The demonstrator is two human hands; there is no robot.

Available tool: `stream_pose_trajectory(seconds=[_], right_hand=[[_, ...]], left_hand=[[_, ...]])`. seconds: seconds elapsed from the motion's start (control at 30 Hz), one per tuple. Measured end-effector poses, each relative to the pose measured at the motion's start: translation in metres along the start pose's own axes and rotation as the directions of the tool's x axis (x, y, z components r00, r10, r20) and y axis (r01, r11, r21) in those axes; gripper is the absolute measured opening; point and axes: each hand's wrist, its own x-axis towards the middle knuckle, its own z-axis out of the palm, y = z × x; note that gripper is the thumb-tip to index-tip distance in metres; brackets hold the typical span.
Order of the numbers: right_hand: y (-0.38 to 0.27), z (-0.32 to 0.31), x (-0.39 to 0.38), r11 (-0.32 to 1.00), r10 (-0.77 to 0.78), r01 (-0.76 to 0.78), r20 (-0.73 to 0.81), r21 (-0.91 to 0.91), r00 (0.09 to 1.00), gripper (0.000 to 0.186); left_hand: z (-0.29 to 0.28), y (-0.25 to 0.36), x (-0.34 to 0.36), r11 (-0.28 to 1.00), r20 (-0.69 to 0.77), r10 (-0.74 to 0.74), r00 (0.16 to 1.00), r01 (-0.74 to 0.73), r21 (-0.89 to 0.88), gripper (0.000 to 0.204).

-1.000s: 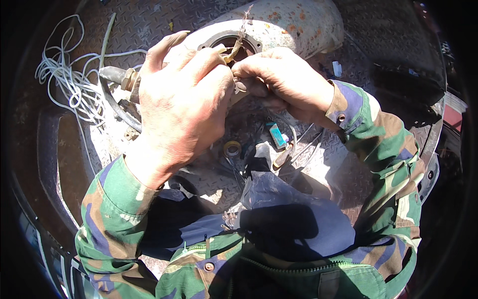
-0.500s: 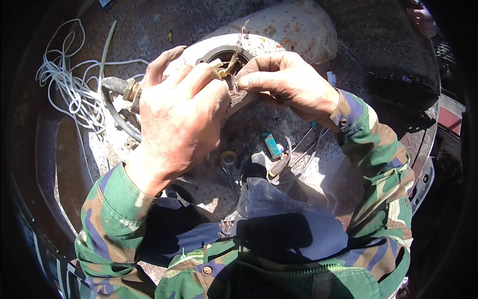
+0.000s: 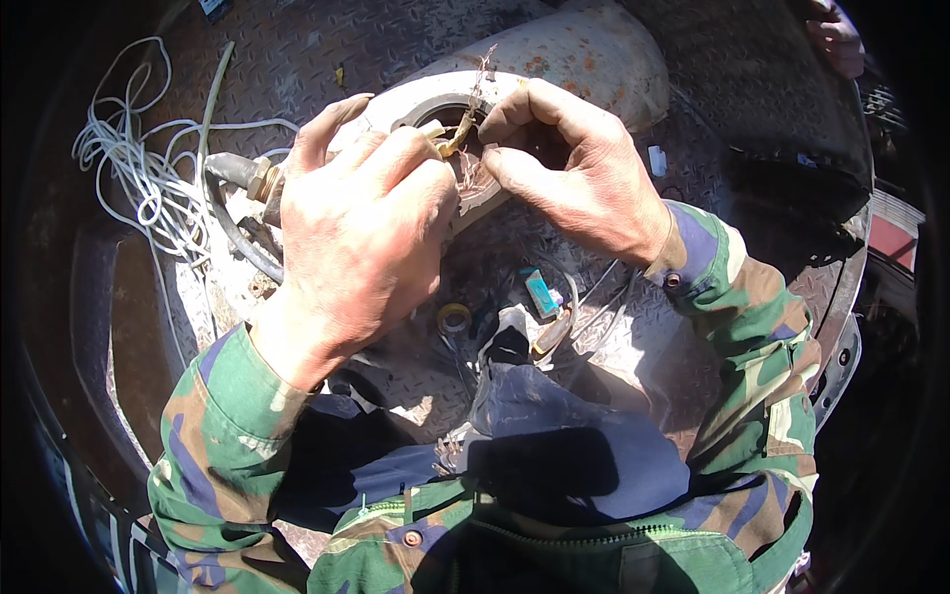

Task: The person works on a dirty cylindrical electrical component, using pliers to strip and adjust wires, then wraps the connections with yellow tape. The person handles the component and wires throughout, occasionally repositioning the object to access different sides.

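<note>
My left hand (image 3: 361,233) is curled shut on a yellowish cable (image 3: 453,137) at the opening of a whitish, rusted cylindrical metal housing (image 3: 584,64); its gripping fingertips are partly hidden. Frayed copper strands (image 3: 470,173) show in the opening, and thin wires stick up above it. My right hand (image 3: 579,183) is beside the strands, thumb and index slightly apart. A dark hose with a brass fitting (image 3: 262,180) lies just left of my left hand.
Tangled white cable (image 3: 158,193) lies left on checker-plate metal flooring (image 3: 277,59). Below my hands are a teal packet (image 3: 539,292), a tape roll (image 3: 453,319) and loose cables. A raised dark edge (image 3: 134,346) borders the left. Another person's hand (image 3: 839,42) shows at top right.
My right thumb and index have parted from their pinch at the copper strands, the index moving up. My left hand stays nearly still. Another person's hand has appeared at top right.
</note>
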Motion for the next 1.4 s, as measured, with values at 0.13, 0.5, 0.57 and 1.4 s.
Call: stream_pose_trajectory(seconds=[0.13, 0.5, 0.57, 1.4], right_hand=[[-0.004, -0.01, 0.003, 0.767, -0.395, 0.442, 0.201, -0.465, 0.897, 0.028], [-0.004, -0.025, 0.018, 0.414, -0.553, 0.749, 0.51, -0.518, 0.659, 0.04], [-0.005, -0.026, 0.021, 0.368, -0.572, 0.777, 0.534, -0.511, 0.622, 0.038], [-0.022, -0.025, 0.048, 0.922, -0.083, 0.272, 0.544, -0.277, 0.835, 0.026]], left_hand=[[0.002, -0.001, 0.0, 1.0, -0.024, 0.009, 1.0, -0.008, 0.006, 0.012], [0.004, -0.002, -0.001, 1.0, -0.019, 0.007, 1.0, -0.007, 0.004, 0.015], [0.002, -0.002, -0.002, 1.0, -0.006, 0.004, 1.0, -0.004, 0.001, 0.021], [0.004, -0.001, -0.003, 1.0, -0.005, -0.012, 1.0, 0.012, -0.01, 0.016]])
